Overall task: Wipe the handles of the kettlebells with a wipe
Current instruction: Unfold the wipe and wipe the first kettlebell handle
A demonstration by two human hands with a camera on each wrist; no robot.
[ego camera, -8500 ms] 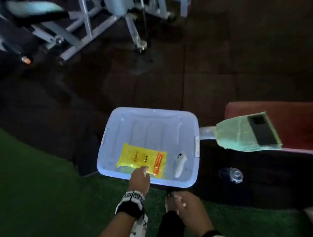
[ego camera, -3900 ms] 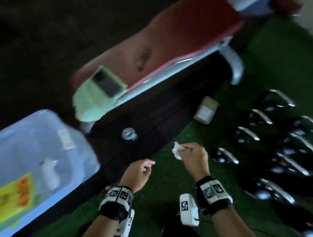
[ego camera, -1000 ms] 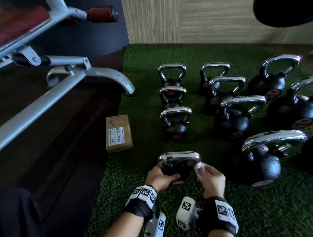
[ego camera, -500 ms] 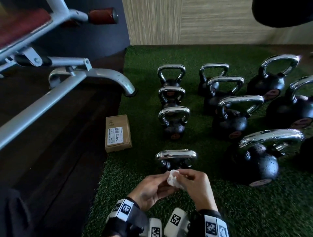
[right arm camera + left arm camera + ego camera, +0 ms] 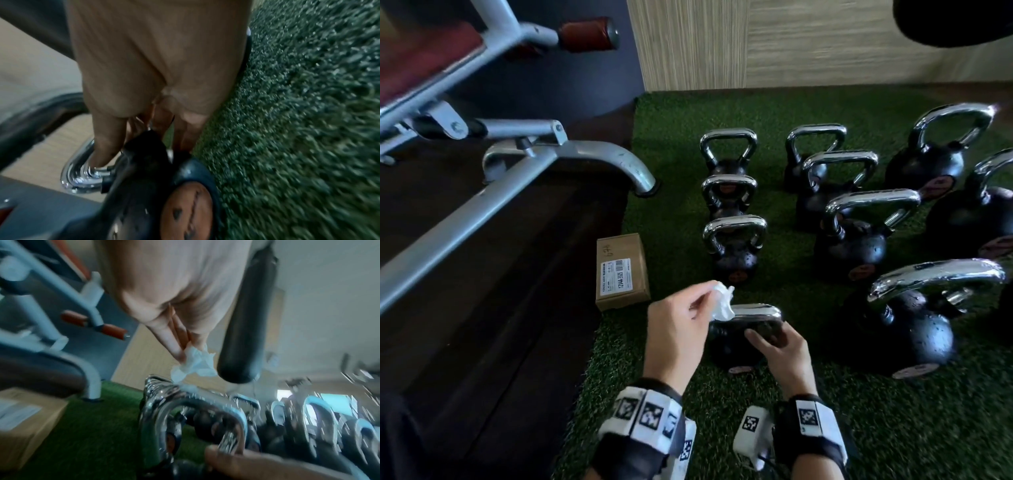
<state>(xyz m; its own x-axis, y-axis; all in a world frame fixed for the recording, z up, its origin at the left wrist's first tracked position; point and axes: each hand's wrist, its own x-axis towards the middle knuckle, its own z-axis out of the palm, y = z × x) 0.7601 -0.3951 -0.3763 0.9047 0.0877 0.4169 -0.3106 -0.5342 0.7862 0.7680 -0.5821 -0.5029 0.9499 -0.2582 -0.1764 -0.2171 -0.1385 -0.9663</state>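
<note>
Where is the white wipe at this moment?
In the head view, the wipe is pinched in the left hand, at the left end of the nearest kettlebell's chrome handle.

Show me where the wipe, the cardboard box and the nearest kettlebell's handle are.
wipe (image 5: pixel 722 301), head view, middle of the crumpled wad
cardboard box (image 5: pixel 621 270), head view, top face
kettlebell handle (image 5: pixel 755 313), head view, top bar
</note>
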